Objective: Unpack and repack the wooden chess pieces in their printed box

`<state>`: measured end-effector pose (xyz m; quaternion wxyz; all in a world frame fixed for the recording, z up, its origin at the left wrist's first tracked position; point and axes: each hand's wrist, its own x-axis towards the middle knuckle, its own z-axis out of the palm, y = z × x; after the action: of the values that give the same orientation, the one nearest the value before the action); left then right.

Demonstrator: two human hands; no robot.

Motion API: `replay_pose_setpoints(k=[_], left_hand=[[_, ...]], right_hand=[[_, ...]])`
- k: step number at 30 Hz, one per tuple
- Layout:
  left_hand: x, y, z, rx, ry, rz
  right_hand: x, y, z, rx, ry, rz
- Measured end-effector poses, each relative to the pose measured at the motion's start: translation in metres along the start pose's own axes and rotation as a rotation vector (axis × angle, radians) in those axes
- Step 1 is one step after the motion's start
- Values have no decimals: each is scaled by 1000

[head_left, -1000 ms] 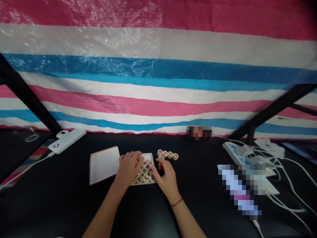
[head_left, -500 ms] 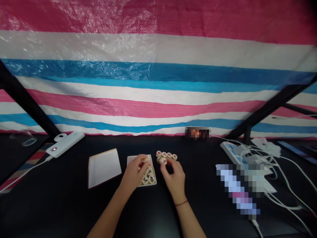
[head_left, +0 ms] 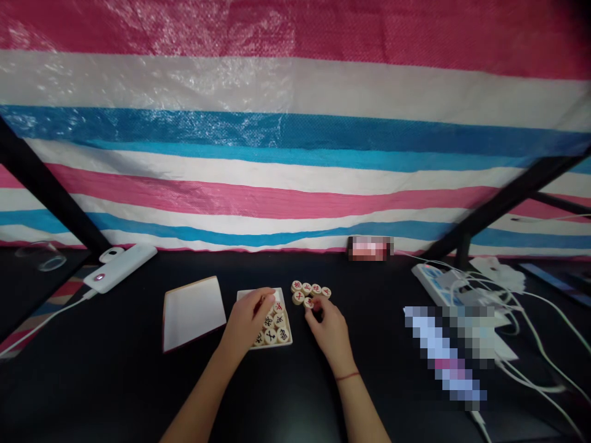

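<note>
My right hand [head_left: 330, 326] pinches a round Chinese chess piece [head_left: 308, 302] with a red character, at the front of a small group of pieces. Beside it lies another red-marked piece [head_left: 298, 297], and behind them runs a row of red-marked pieces [head_left: 306, 287]. Over the left side of a white box [head_left: 289, 342] is my left hand [head_left: 244, 317], thumb and fingers closed together; what they hold, if anything, is hidden. Several pieces lie in the box, mostly black-marked ones [head_left: 270, 335] with a red one [head_left: 277, 306] near my fingertips.
A box lid [head_left: 194, 315], white inside, lies left of the box. Farther left is a white power bank [head_left: 122, 269] with a cable. On the right are a power strip [head_left: 427, 280], tangled white cables [head_left: 530, 314] and a blurred-out device [head_left: 443, 354]. A striped sheet [head_left: 295, 184] hangs behind.
My right hand has shifted slightly right, setting its piece at the front row and uncovering the red-marked piece beside it. My left hand moved slightly left, showing more pieces in the box.
</note>
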<state>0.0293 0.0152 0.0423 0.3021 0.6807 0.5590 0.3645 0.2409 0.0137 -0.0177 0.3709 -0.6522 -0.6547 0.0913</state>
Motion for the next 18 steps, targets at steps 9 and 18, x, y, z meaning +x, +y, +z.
replay_pose_setpoints(k=[9, 18], left_hand=[[-1, 1, 6, 44, -39, -2], [0, -3, 9, 75, -53, 44]], right_hand=[[3, 2, 2, 75, -6, -23], [5, -5, -4, 149, 50, -45]])
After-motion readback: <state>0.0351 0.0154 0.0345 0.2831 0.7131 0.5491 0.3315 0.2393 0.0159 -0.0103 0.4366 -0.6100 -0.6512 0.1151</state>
